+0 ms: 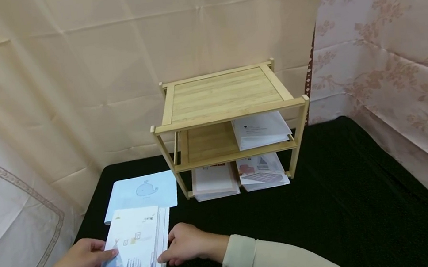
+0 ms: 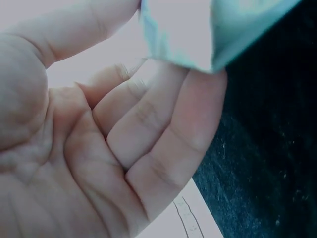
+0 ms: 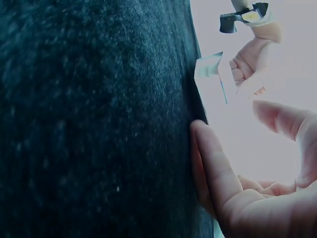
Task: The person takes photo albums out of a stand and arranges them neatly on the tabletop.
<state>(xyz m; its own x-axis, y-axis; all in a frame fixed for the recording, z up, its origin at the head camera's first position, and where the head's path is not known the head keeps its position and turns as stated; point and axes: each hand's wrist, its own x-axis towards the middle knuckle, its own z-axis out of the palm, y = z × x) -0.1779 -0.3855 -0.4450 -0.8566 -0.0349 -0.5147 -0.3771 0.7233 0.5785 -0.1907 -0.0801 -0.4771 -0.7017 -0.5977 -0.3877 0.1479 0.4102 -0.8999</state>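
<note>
A fanned stack of thin notebooks (image 1: 133,246), with an illustrated white cover on top, lies at the front left. My left hand (image 1: 83,259) grips its left edge, thumb on the cover. In the left wrist view, the fingers (image 2: 193,109) curl under a pale corner of the stack. My right hand (image 1: 189,243) is at the stack's lower right edge, fingertips by the staggered edges. From the right wrist, thumb and fingers stand apart, with overexposed white between them. Just behind the stack, and partly covered by it, lies a light blue notebook (image 1: 145,191) with a whale drawing.
A wooden shelf (image 1: 225,94) stands behind on the black cloth (image 1: 327,208). White notebooks (image 1: 261,130) sit on its middle tier at the right. Two piles, pale notebooks (image 1: 215,182) and illustrated notebooks (image 1: 263,172), lie at its bottom. Curtains (image 1: 109,66) surround the table.
</note>
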